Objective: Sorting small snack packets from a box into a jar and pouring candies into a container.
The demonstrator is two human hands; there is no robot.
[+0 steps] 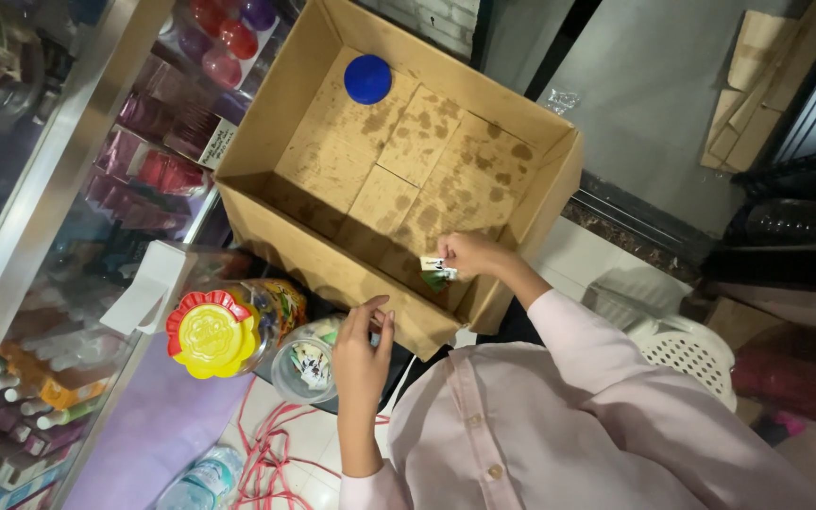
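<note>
My right hand (pixel 472 255) reaches into the near corner of a stained cardboard box (pixel 266 236) and pinches a small white and green packet (pixel 434 271). My left hand (pixel 363 351) hovers beside an open clear jar (pixel 306 364) with several small packets inside; its fingers are curled together, and I cannot tell whether it holds anything. A blue round lid (pixel 367 78) lies in the far corner of the box. A second clear jar with a yellow and red flower-shaped lid (pixel 210 332) stands left of the open jar.
A glass display counter (pixel 68 283) filled with packaged goods runs along the left. Red cords (pixel 271 449) and a plastic bottle (pixel 202 477) lie on the floor below. A white plastic chair (pixel 682 345) stands at the right, with cardboard pieces (pixel 753 85) beyond.
</note>
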